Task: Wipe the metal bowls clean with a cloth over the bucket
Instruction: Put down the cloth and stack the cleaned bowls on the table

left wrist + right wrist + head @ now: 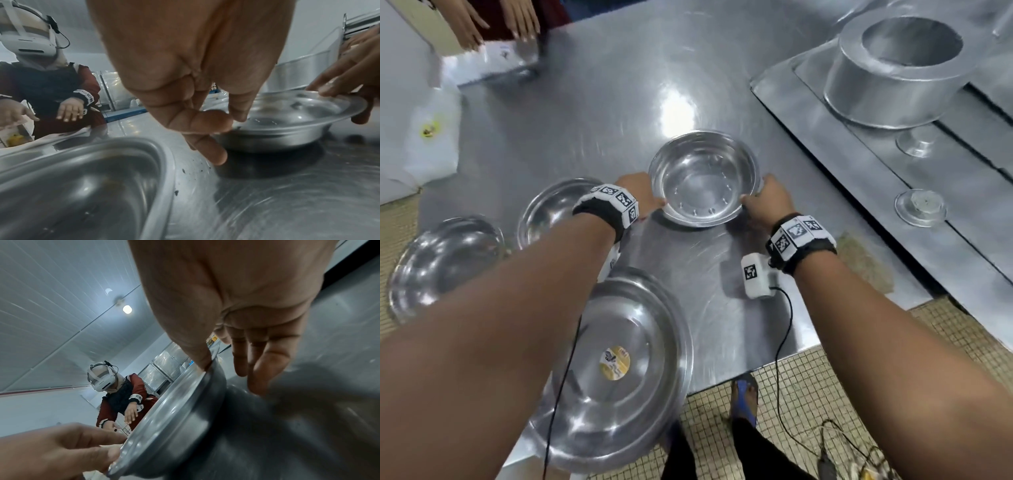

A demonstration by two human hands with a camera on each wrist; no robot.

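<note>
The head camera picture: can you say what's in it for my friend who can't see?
Two bare hands, the left hand and the right hand, hold opposite sides of a round shiny metal bowl on a steel table. Three more shiny metal bowls sit to the left and nearer, the nearest bowl with a yellow sticker inside.

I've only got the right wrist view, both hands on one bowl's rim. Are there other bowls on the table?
Observer: Yes, three more, all left of it: a middle bowl, a far-left bowl and a near bowl.
Operator: Anything inside the one being held?
Observer: No, the held bowl is empty in the head view.
Operator: And the near bowl?
Observer: A round yellow sticker sits on its bottom.
</note>
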